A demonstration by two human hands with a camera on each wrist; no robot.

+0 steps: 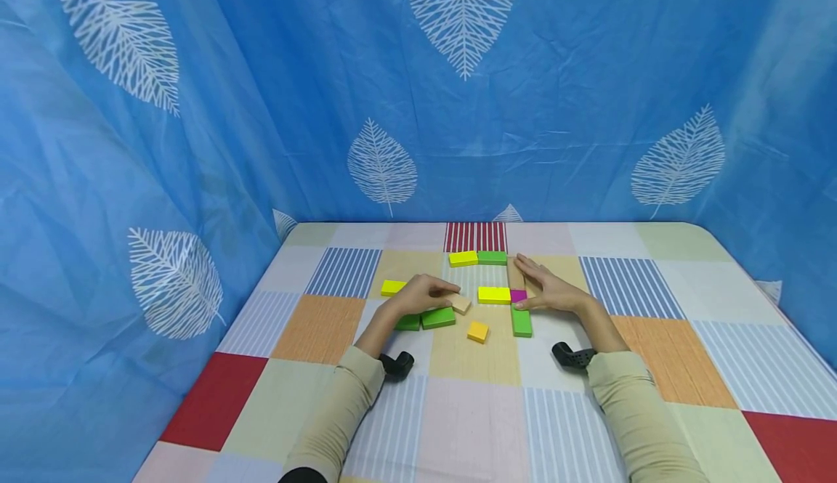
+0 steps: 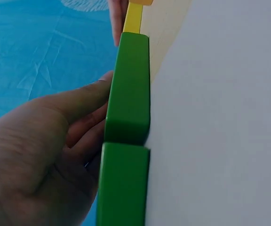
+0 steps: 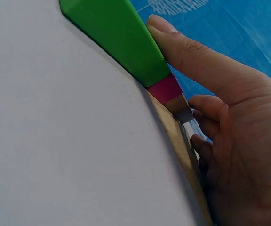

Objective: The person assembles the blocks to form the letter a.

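In the head view my left hand (image 1: 421, 294) pinches a plain wooden block (image 1: 461, 303) between thumb and fingers. Right in front of that hand lie two green blocks (image 1: 438, 317), end to end; in the left wrist view they partly hide the fingers. My right hand (image 1: 554, 292) lies along the right side of a column of blocks, fingers extended. Its thumb touches near the purple block (image 1: 518, 295) and the green block (image 1: 522, 321). The fingertips are beside the wooden block (image 1: 516, 274) at the column's far end.
A yellow block (image 1: 494, 295) meets the purple one from the left. Farther back, a yellow block (image 1: 463, 258) and a green block (image 1: 492, 258) form a row. An orange block (image 1: 478, 333) lies between the hands. Another yellow block (image 1: 393, 287) sits behind my left hand. A patchwork cloth (image 1: 471, 417) covers the table.
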